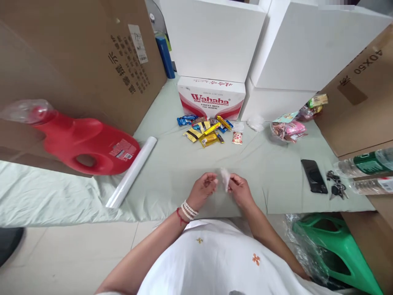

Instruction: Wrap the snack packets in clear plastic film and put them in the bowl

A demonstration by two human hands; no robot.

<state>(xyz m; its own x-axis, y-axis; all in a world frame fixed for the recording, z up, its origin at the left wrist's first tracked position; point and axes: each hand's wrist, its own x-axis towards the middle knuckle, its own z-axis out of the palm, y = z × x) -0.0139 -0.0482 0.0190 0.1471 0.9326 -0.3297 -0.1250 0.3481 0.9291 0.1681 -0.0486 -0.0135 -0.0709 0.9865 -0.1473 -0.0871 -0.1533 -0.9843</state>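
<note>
Above the front part of the cloth-covered table, my right hand (241,189) pinches a small, thin whitish plastic bag (225,179) between thumb and fingers. The bag is crumpled and slightly blurred. Just left of it is my left hand (203,189), its fingers loosely curled, the thumb a little apart and nothing visible in the grasp. Farther back lies a pile of wrapped snacks (206,130) in yellow, blue and brown. Beside the pile rests a single red-and-white packet (237,138). A wad of clear plastic bags (256,123) lies to its right.
A Wahaha carton (211,98) stands behind the snacks. At left are a red jug (92,143) and a white roll (132,172). On the right are a bowl of snacks (287,130), a phone (314,176), keys (337,186) and bottles (368,164). A green stool (350,254) stands below.
</note>
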